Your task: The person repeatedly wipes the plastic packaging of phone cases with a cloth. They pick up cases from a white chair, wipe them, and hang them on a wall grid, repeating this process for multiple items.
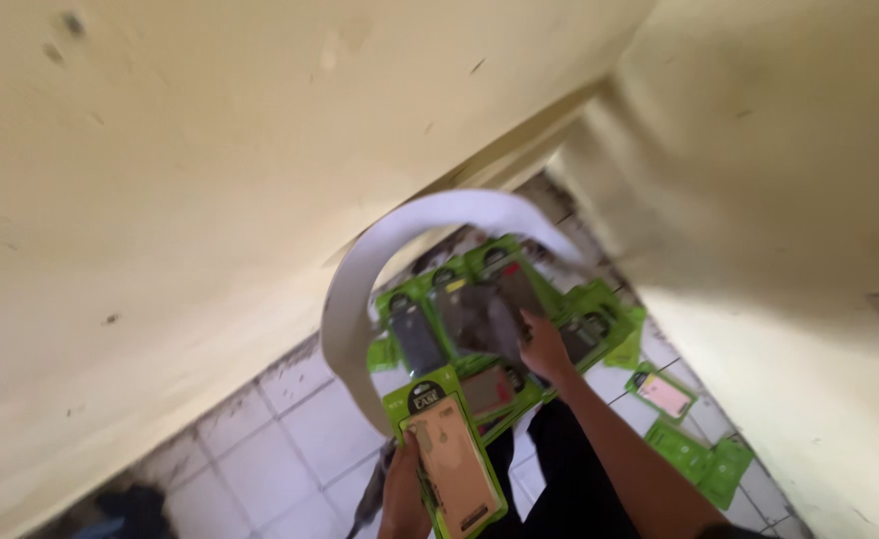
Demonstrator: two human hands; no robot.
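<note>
Fingers of the left hand (pixel 402 491) are closed around the lower edge of a green package (pixel 446 451) with a tan phone case inside, held above the tiled floor (pixel 290 419). The right hand (pixel 544 347) reaches forward, its fingers bent and touching a dark package (pixel 489 304) among green packages spread on a white chair (pixel 359 289).

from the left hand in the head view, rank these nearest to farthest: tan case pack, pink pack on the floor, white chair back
1. Tan case pack: held in the left hand, at the bottom centre.
2. White chair back: up and left of the hand, arching over the packs on the seat.
3. Pink pack: on the floor tiles to the right, past the right arm.
</note>
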